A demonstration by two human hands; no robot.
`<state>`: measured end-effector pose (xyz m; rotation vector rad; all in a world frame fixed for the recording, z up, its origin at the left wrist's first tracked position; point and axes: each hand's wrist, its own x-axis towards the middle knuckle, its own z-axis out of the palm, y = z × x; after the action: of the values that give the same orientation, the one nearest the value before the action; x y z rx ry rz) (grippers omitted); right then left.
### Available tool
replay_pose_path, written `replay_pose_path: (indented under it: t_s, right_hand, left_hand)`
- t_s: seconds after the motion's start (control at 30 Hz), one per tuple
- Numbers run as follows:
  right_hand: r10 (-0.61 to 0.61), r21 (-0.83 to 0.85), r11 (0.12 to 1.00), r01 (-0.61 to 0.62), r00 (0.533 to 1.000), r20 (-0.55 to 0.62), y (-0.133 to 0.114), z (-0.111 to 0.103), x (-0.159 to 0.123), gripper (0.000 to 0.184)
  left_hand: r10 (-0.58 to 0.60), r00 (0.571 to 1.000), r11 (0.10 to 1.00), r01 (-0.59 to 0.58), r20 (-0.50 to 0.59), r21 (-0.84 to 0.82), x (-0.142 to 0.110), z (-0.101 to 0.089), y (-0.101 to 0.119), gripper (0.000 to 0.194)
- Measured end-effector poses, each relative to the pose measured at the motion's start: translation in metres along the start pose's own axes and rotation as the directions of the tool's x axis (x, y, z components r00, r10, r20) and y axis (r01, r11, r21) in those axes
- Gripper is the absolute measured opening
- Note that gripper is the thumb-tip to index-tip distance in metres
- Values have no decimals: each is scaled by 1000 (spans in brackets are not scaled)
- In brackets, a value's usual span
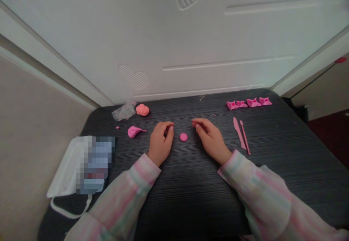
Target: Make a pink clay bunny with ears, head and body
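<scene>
A small flattened ball of pink modelling clay (183, 137) lies on the dark table between my hands, touched by neither. To its left, my left hand (161, 139) is loosely curved, thumb tip close to the forefinger, with nothing visible in it. My right hand (211, 137) hovers or rests to the ball's right, its fingers bent inward and slightly parted from the thumb, holding nothing. Left of my left hand is a pink clay lump drawn out into a thin tail (133, 131). A pink plastic knife (239, 132) and a thin pink modelling stick (245, 137) lie beyond my right hand.
Several folded pink clay pieces (253, 102) stand in a row at the back right. An orange-pink clay lump (142, 110) sits beside a crumpled clear wrapper (124, 111). A blurred-out phone (98, 164) with a white cable (67, 214) lies left. A white panel (191, 44) rises behind the table.
</scene>
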<state>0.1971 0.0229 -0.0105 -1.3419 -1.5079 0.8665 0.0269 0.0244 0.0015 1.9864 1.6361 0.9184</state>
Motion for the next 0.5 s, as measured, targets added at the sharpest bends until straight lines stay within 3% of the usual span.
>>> replay_pose_path:
  t_s: [0.2, 0.33, 0.5]
  right_hand:
    - [105, 143, 986, -90, 989, -101, 4, -1, 3, 21]
    - [170, 247, 961, -122, 968, -183, 2, -3, 7, 21]
    - [211, 341, 931, -130, 955, -209, 2, -2, 9, 20]
  left_hand:
    - [228, 974, 947, -223, 3, 232, 33, 11, 31, 27]
    - [263, 956, 895, -293, 134, 337, 44, 30, 48, 31]
    - [226, 952, 850, -297, 208, 436, 42, 47, 43, 38]
